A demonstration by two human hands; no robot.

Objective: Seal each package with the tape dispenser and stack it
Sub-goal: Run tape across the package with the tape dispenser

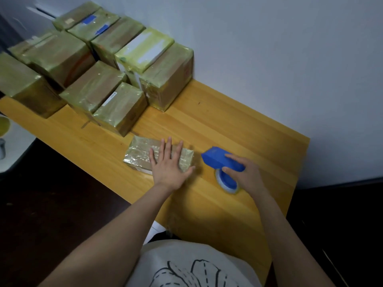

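"How many did you count?"

"One flat package (141, 154) on the table (228, 125), my left hand (169, 164) flat on it, grip open. One tape dispenser (217, 157) just beside it, my right hand (248, 175) curled round it. Roughly ten boxes (122, 108) were stacked behind."

"Anything unclear?"

"The leftmost boxes were blurred and cut off."

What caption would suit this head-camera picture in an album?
Left hand flat on a package, right hand gripping the blue tape dispenser on the table, sealed boxes piled behind.
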